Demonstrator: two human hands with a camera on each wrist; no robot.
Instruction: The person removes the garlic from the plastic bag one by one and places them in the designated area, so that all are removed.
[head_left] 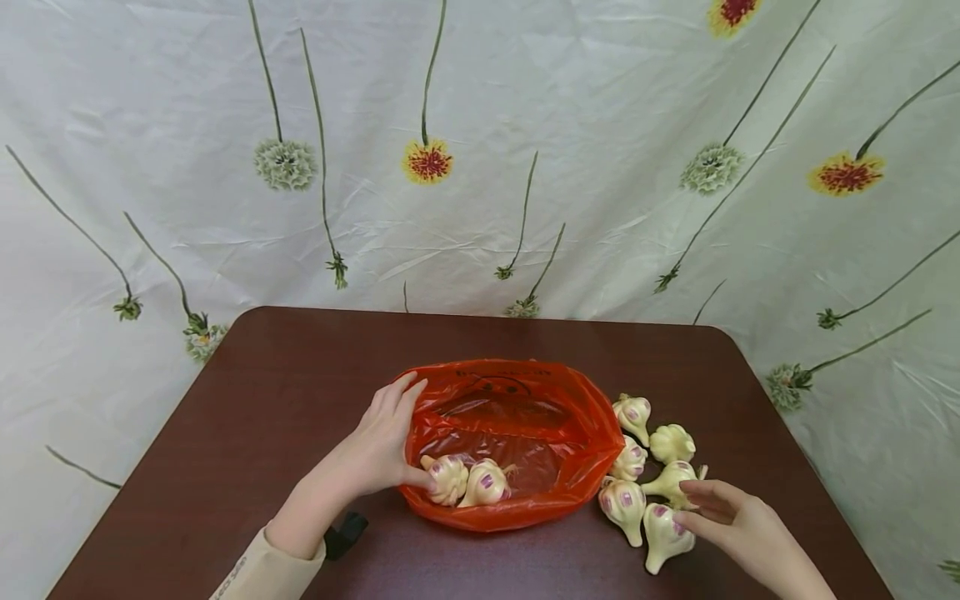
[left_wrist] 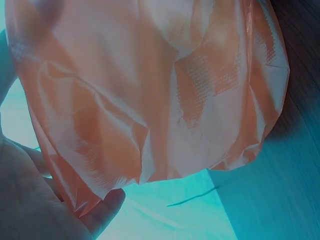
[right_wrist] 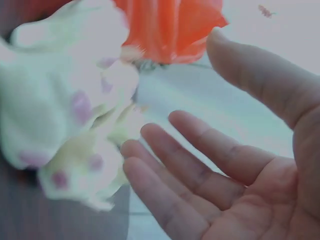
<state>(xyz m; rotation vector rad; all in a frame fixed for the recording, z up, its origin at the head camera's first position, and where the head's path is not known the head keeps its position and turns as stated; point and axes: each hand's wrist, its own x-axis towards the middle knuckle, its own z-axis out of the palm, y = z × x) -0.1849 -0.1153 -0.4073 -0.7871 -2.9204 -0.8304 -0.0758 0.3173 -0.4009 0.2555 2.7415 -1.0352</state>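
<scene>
Left grip [head_left: 378,446], thumb well apart from fingers; right grip [head_left: 738,533] loose, fingers slightly bent.

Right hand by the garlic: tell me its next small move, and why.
Probably close the right hand round the front garlic bulb beside its thumb: its fingers are apart and hold nothing, while the left hand holds the red bag at its side, mouth open, two bulbs already inside.
</scene>
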